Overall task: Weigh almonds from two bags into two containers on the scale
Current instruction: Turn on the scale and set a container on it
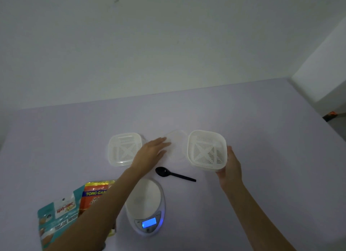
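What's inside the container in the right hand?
Only a white slotted insert sits in the container that the right hand grips; no almonds show. Whatever lies beneath the insert is covered from view.

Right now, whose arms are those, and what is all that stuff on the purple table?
Those are a person's own arms. The camera sits on their head and looks down, so you see what they see. The left hand lies flat on a clear lid. The right hand holds the right container, a white box with a slotted basket. On the table also lie the left container, a black spoon, a scale with a blue lit screen, a teal bag and an orange bag.
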